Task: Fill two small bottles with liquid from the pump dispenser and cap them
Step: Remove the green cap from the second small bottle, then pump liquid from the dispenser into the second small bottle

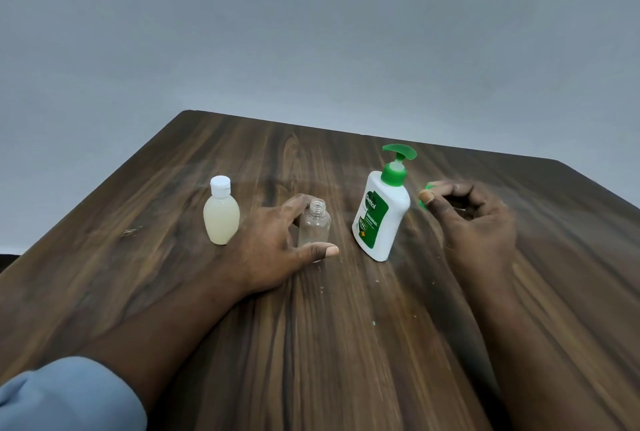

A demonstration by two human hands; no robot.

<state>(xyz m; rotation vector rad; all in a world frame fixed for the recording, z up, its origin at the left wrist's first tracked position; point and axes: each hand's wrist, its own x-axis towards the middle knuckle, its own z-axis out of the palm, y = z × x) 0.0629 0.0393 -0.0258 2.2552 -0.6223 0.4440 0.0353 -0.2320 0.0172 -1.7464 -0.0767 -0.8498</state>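
Your left hand (273, 250) is wrapping around the clear bottle (314, 226), which is standing upright on the desk (346, 344) with its threaded neck open. Your fingers are disappearing behind the bottle while your thumb is crossing in front of its base, so the bottom of the bottle is hidden. It is looking empty, though the glare on the plastic is making that hard to confirm. Your right hand (474, 222) is pinching a green cap (428, 188) between thumb and fingertips, just right of the pump dispenser (381, 219). Only a sliver of the cap is showing past your fingers, and the hand is slightly blurred, so its shape is staying unclear. The dispenser, white with a green pump and label, is standing between your two hands and touching neither. To the left of your left hand, the filled bottle (221, 219) is sitting upright with pale liquid inside and a white cap (220, 185) on top. Your blue sleeve (69, 396) is being cut off at the lower left corner, and your right forearm is running out of the bottom edge.
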